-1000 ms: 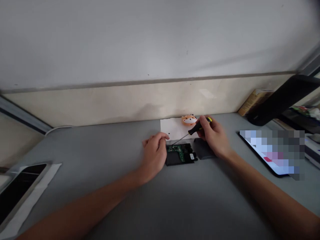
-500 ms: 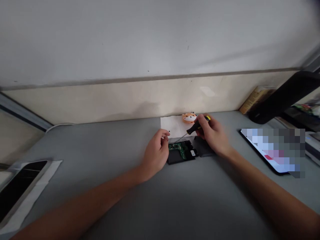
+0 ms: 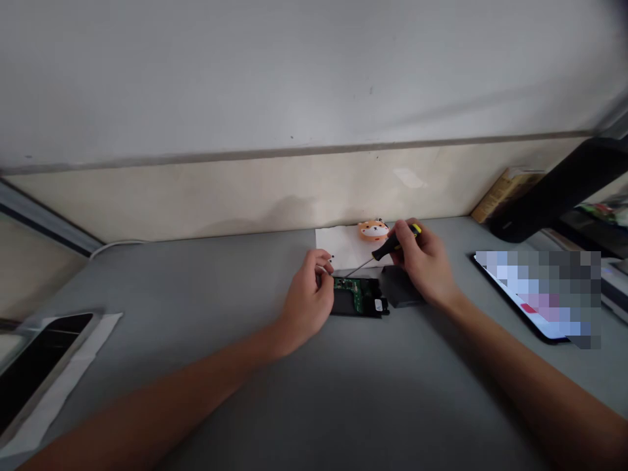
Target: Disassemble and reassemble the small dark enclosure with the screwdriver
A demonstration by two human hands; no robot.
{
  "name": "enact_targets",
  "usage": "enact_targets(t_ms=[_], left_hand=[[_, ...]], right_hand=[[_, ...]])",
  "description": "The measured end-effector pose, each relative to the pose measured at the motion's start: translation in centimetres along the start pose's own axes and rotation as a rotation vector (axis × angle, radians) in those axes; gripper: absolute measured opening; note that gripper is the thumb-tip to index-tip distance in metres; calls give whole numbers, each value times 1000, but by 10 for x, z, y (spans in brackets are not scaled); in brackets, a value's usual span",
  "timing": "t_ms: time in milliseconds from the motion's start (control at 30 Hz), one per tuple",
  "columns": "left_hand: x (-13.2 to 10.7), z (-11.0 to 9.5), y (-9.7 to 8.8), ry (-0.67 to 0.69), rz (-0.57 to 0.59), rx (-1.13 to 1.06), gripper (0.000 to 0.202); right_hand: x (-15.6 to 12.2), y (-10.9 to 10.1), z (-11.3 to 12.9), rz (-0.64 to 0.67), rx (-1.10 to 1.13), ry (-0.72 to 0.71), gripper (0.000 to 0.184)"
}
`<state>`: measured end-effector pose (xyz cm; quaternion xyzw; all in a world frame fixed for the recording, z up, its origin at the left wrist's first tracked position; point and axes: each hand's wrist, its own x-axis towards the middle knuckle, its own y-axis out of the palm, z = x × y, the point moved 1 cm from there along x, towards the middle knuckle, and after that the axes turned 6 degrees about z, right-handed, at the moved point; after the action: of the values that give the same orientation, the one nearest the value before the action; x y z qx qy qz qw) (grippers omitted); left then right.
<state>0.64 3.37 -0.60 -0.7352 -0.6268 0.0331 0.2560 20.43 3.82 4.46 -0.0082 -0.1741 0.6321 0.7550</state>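
Observation:
A black device housing with a green circuit board (image 3: pixel 357 297) lies on the desk in front of me. My left hand (image 3: pixel 310 288) grips its left end with bent fingers, covering that part. In my right hand (image 3: pixel 426 261) is a black and yellow screwdriver (image 3: pixel 385 248), held slantwise by the handle. Its thin shaft reaches down to the top edge of the board, where the tip is too small to make out clearly. Beneath my right hand sits a dark grey cover (image 3: pixel 402 288), partly hidden.
Behind the device is a white paper sheet (image 3: pixel 341 243) with small dark specks and an orange animal-face object (image 3: pixel 373 230). A lit phone or tablet (image 3: pixel 520 301) lies right, near a black cylinder (image 3: pixel 554 190) and a yellowish box (image 3: pixel 507 193). A dark-screened device (image 3: pixel 44 360) rests at left.
The housing has turned slightly, its right end a little higher and farther right. My right hand and the screwdriver have shifted slightly right, and the left hand is nearly still.

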Motion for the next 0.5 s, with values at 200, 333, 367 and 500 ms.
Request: enact_targets(t_ms=[200, 333, 367, 500], left_hand=[[0, -3, 0, -10, 10, 3, 26], [0, -4, 0, 25, 21, 3, 26], [0, -4, 0, 30, 25, 4, 26], [1, -3, 1, 53, 63, 13, 23]], right_hand=[[-1, -1, 1, -9, -38, -9, 53], [-3, -1, 1, 4, -60, -19, 52], [-3, 0, 2, 7, -61, -23, 52], [-4, -1, 3, -3, -66, -51, 50]])
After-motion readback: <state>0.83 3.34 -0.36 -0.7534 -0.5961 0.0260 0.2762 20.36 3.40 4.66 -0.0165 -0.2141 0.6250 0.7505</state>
